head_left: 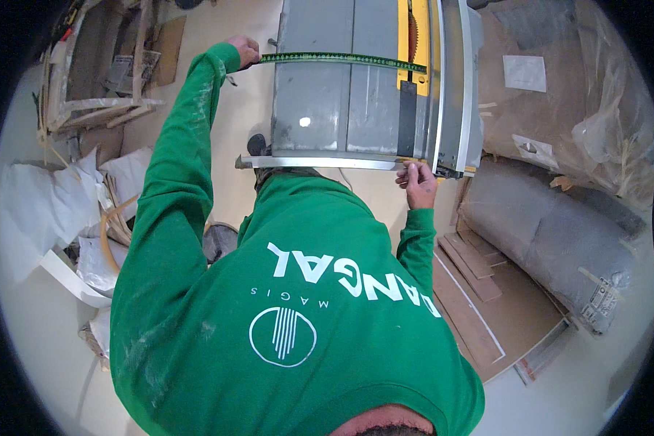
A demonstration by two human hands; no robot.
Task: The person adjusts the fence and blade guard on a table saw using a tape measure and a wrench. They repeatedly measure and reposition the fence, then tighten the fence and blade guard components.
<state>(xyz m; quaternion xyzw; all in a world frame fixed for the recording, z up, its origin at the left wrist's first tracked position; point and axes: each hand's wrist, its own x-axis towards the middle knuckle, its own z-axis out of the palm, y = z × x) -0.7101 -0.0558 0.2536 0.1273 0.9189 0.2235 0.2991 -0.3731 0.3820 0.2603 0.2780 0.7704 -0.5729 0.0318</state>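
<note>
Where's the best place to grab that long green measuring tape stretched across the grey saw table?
Probably the free end of the long green measuring tape, beside the left hand, coming from the left; its other end lies near the saw blade.

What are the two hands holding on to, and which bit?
The left hand holds one end of a green measuring tape stretched across the table saw. The right hand grips the near end of the saw's fence.

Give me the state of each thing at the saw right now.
Tape measure: extended across the saw table, held taut.
Left hand: grip shut on the tape.
Right hand: pinching the front rail.
Blade: raised above the table.
Fence: right of the blade.
</note>
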